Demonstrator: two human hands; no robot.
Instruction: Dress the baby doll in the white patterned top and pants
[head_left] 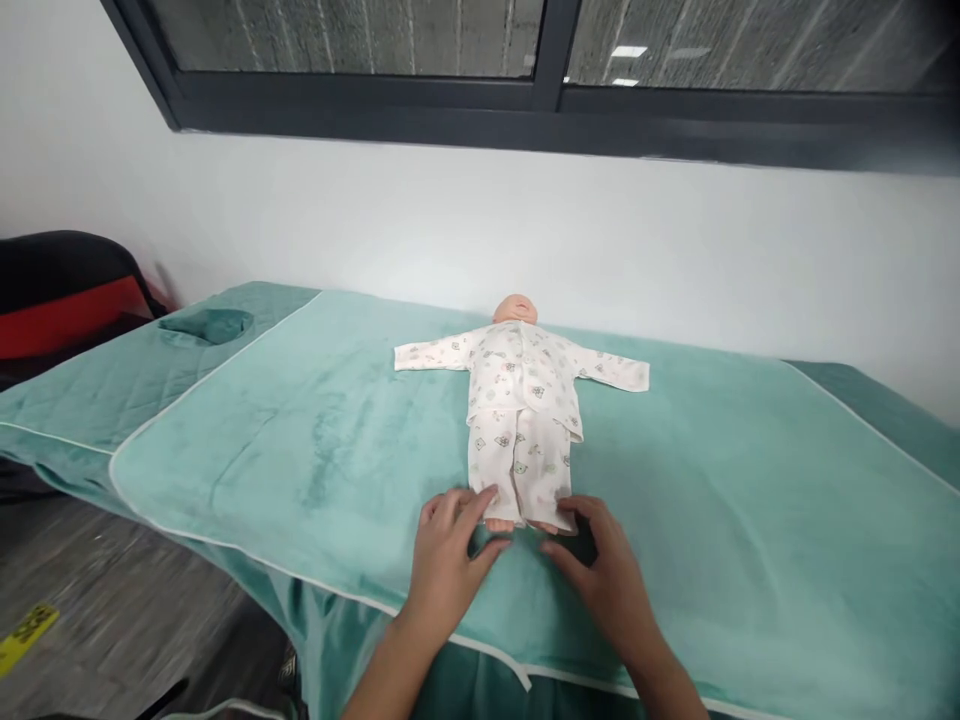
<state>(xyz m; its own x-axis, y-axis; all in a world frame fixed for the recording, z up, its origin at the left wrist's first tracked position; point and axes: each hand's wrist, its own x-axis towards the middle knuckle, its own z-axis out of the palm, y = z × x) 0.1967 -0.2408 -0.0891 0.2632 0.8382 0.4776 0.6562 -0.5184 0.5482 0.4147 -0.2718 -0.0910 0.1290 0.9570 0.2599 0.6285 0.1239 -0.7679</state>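
A baby doll (516,308) lies on its back, head toward the wall, on a green bed cover (360,440). It wears a white patterned shirt (523,370) with both sleeves stretched out sideways. Below that are matching white trousers (519,455), whose hems leave only the toes showing. My left hand (450,550) touches the hem of the trouser leg on the left, thumb and fingers apart. At the other hem is my right hand (604,565), fingertips on the cloth and thumb held away from it. Neither hand is closed round anything.
A white wall (337,215) with a dark window frame (375,110) rises behind the bed. The cover has a face hole (206,326) at the left end. A black and red chair (67,300) stands at far left. Yellow tape (26,638) marks the floor.
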